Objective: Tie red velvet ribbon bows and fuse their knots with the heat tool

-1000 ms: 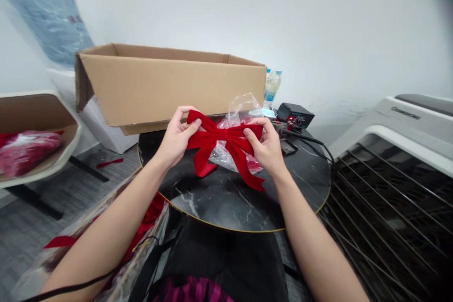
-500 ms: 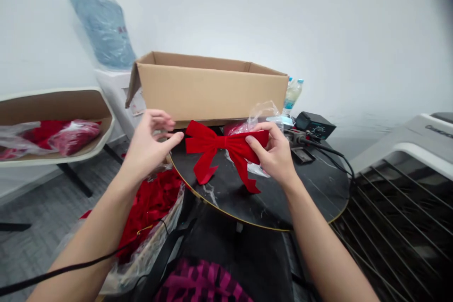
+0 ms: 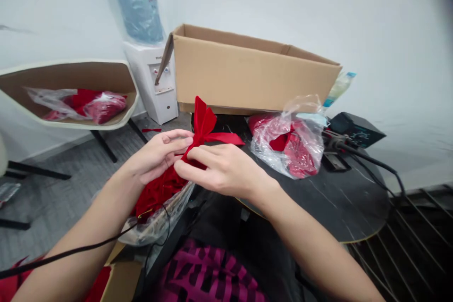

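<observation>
A red velvet bow (image 3: 205, 125) is held at the left edge of the round black marble table (image 3: 339, 203), its loops sticking up. My right hand (image 3: 215, 170) is closed on the bow's lower part, fingers pinched over it. My left hand (image 3: 159, 153) touches the same bow from the left, fingers curled against the ribbon. Under both hands, a clear plastic bag full of red bows (image 3: 155, 203) lies open beside my lap.
A large cardboard box (image 3: 247, 73) stands at the table's back. A clear bag of red bows (image 3: 293, 144) lies on the table, with a black soldering station (image 3: 356, 130) and its cable to the right. A water dispenser (image 3: 152, 75) and a shelf with red bags (image 3: 71, 99) are on the left.
My right hand has carried the bow left and down from over the table to above the bag of bows by my lap. My left hand has come back onto it. The view has swung left.
</observation>
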Demonstrator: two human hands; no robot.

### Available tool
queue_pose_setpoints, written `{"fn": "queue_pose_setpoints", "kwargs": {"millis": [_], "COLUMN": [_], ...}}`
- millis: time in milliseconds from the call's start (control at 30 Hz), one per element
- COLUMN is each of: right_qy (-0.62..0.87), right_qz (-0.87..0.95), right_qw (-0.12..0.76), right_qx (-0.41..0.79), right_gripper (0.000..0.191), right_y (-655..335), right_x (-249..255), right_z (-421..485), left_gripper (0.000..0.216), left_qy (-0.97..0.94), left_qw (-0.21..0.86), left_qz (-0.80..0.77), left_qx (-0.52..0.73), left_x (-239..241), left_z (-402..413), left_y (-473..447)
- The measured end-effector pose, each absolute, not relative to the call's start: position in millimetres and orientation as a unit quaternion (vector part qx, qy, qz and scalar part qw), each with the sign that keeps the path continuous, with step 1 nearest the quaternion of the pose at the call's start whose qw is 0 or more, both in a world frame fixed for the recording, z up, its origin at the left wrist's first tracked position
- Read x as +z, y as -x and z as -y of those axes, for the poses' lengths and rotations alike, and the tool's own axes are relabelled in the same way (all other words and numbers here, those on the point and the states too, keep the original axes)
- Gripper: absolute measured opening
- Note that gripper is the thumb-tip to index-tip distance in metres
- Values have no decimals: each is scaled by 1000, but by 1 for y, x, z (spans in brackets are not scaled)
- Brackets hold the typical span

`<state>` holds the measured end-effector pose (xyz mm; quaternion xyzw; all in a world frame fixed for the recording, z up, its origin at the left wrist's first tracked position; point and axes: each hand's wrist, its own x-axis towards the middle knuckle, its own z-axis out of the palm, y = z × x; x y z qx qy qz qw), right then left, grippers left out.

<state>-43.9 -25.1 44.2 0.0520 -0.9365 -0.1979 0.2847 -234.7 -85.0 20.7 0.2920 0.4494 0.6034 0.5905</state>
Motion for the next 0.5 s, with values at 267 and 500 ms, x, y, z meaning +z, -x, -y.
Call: {"fn": "queue_pose_setpoints", "kwargs": {"millis": [267, 500], "right_qy": [-1, 351], "right_qz": [967, 883], "right_qw": [254, 305], "right_qx": [-31, 62], "right_gripper": [33, 26], "right_y": [21, -141], "right_x": [65, 24], "right_z": [15, 15], "left_gripper": [31, 37], "left_qy": [-202, -148], "left_qw": [583, 563], "left_qz": [-477, -595], "left_qx": [626, 555], "left_x": [-23, -111], "left_z": [86, 59], "left_y": [308, 395]}}
